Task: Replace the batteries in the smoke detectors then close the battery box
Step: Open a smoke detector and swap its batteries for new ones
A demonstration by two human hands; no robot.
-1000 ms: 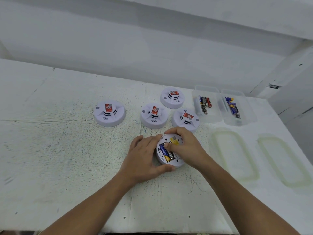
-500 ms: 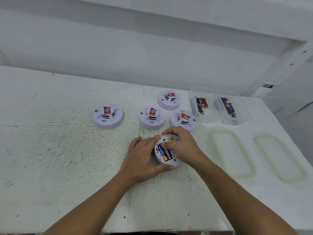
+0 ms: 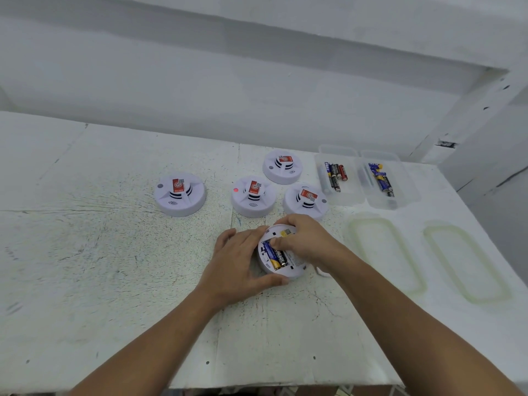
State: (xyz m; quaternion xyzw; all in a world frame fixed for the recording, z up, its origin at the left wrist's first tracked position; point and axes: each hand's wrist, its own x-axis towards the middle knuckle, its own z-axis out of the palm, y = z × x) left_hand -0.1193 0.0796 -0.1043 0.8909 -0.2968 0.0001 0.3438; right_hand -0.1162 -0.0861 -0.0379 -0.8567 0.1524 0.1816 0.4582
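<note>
- Head view: overturned white round plastic smoke detector [image 3: 296,261] lies on the scuffed white table [image 3: 114,252], underside up, battery bay open.
- Two blue-and-yellow cylindrical batteries [image 3: 275,256] sit side by side in that bay.
- Left hand [image 3: 243,261] grips the overturned detector's left edge. Fingers are curled round the far-left rim and the thumb is on the near rim.
- Right hand [image 3: 310,241] comes in from the detector's right. Its fingers are curled over the far rim and its thumb tip presses the far end of the batteries. Cannot tell if a battery is being pinched.
- Four white round upright smoke detectors with red labels stand beyond the overturned detector: one far-left [image 3: 180,195], one straight behind-left [image 3: 253,198], one just behind the right hand [image 3: 305,202], and one farthest back [image 3: 282,167].
- A small red light [image 3: 235,190] glows on the behind-left unit.
- Behind-right of the overturned detector are two clear rectangular plastic boxes, both uncovered and touching each other. The nearer box [image 3: 347,198] holds black and red batteries [image 3: 335,175]. The farther box [image 3: 403,195] holds blue-and-yellow spare batteries [image 3: 382,180].
- To the right of the overturned detector, two translucent yellowish rectangular lids lie flat, the first [image 3: 385,255] close and the second [image 3: 465,261] farther right.
</note>
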